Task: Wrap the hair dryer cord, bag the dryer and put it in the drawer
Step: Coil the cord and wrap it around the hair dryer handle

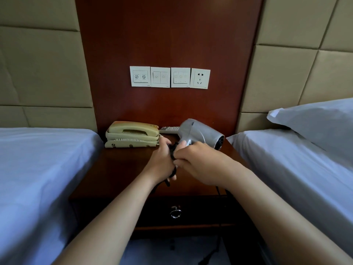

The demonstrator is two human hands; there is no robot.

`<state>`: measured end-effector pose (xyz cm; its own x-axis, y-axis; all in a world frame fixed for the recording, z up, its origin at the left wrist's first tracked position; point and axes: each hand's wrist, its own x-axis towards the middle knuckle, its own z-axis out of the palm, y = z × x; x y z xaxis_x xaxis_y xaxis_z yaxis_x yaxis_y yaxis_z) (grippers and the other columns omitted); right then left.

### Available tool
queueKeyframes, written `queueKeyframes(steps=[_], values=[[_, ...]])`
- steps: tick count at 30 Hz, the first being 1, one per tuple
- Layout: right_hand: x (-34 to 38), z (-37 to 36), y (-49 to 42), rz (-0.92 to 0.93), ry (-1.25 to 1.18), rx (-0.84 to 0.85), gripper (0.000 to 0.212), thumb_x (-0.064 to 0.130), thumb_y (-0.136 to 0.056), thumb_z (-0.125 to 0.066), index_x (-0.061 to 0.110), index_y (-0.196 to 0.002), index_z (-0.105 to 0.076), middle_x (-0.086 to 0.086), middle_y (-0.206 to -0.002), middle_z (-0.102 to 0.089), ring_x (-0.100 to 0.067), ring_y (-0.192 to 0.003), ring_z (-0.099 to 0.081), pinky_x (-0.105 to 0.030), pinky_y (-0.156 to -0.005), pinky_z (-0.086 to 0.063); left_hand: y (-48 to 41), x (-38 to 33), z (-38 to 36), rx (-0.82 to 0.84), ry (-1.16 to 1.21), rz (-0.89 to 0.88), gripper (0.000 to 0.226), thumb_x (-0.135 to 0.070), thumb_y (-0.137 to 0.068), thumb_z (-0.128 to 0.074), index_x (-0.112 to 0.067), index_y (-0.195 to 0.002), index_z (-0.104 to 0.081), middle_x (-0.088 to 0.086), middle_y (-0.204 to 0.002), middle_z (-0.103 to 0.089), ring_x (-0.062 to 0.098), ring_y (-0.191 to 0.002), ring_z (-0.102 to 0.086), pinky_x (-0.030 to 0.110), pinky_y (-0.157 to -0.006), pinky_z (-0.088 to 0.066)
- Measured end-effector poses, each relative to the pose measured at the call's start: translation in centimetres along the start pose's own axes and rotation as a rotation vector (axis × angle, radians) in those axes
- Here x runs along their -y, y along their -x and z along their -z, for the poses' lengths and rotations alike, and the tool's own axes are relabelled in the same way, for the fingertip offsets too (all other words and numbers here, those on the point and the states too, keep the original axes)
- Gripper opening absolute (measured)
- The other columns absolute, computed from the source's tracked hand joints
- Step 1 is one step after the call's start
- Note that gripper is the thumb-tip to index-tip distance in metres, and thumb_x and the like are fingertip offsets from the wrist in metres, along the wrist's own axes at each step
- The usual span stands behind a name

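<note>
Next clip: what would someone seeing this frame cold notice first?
The silver hair dryer is held up over the dark nightstand at centre. The left hand and right hand meet just below it, both gripping its black cord. Next come the beige telephone at the nightstand's back left and the row of white wall switches above.

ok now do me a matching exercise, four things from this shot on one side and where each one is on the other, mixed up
1 hair dryer
2 phone
3 pillow
4 drawer

a on the bed at right
b shut, in the front of the nightstand
c back left on the nightstand
d held up over the nightstand

Pairs: 1-d, 2-c, 3-a, 4-b
</note>
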<state>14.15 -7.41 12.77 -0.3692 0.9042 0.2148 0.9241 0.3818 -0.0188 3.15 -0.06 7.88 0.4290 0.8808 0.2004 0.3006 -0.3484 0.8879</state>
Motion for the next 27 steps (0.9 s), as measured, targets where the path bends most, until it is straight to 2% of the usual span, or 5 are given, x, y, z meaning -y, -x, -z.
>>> queueKeyframes(steps=[4, 11, 15, 23, 27], values=[[-1.3, -0.5, 0.6, 0.011, -0.354, 0.04, 0.008, 0.017, -0.092, -0.054, 0.01, -0.089, -0.051, 0.007, -0.063, -0.049, -0.008, -0.052, -0.047, -0.027, -0.057, -0.041, -0.4, -0.2, -0.2, -0.07, -0.087, -0.031, 0.026, -0.036, -0.098, -0.033, -0.011, -0.106, -0.037, 0.01, -0.063, -0.061, 0.018, -0.041, -0.055, 0.023, -0.039, -0.041], [-6.0, 0.0, 2.4, -0.024, -1.018, 0.488, 0.011, 0.009, -0.092, -0.05, 0.005, -0.083, -0.054, 0.0, -0.056, -0.052, -0.014, -0.058, -0.059, -0.037, -0.084, -0.047, -1.2, 0.1, 1.0, -0.073, -0.251, -0.042, 0.031, -0.037, -0.1, -0.027, -0.013, -0.113, -0.041, 0.009, -0.072, -0.062, 0.022, -0.048, -0.064, 0.026, -0.045, -0.048], [-7.9, -0.5, 3.3, -0.052, -1.458, 0.523, 0.042, 0.029, -0.078, -0.065, -0.003, -0.105, -0.059, -0.003, -0.059, -0.054, -0.015, -0.054, -0.058, -0.034, -0.075, -0.055, -1.6, 0.0, 1.7, -0.116, -0.208, 0.017, 0.03, -0.039, -0.099, -0.028, -0.017, -0.118, -0.039, 0.009, -0.076, -0.065, 0.021, -0.051, -0.066, 0.024, -0.042, -0.044], [-9.0, -1.4, 3.5, -0.143, -1.591, 0.254, 0.081, 0.042, -0.056, -0.084, 0.008, -0.123, -0.056, -0.004, -0.065, -0.049, -0.009, -0.049, -0.035, -0.018, -0.044, -0.03, -2.0, 1.0, 2.5, -0.17, -0.298, 0.053, 0.031, -0.043, -0.098, -0.029, -0.021, -0.119, -0.038, -0.003, -0.084, -0.06, 0.022, -0.063, -0.069, 0.043, -0.076, -0.057], [-9.1, -0.8, 3.8, -0.128, -1.566, -0.022, 0.065, 0.035, -0.064, -0.081, 0.006, -0.117, -0.058, 0.008, -0.055, -0.037, -0.003, -0.047, -0.028, -0.015, -0.042, -0.021, -2.2, 1.6, 3.2, -0.158, -0.317, 0.083, 0.029, -0.042, -0.099, -0.028, -0.019, -0.115, -0.036, -0.003, -0.084, -0.059, 0.022, -0.066, -0.069, 0.047, -0.081, -0.055]])
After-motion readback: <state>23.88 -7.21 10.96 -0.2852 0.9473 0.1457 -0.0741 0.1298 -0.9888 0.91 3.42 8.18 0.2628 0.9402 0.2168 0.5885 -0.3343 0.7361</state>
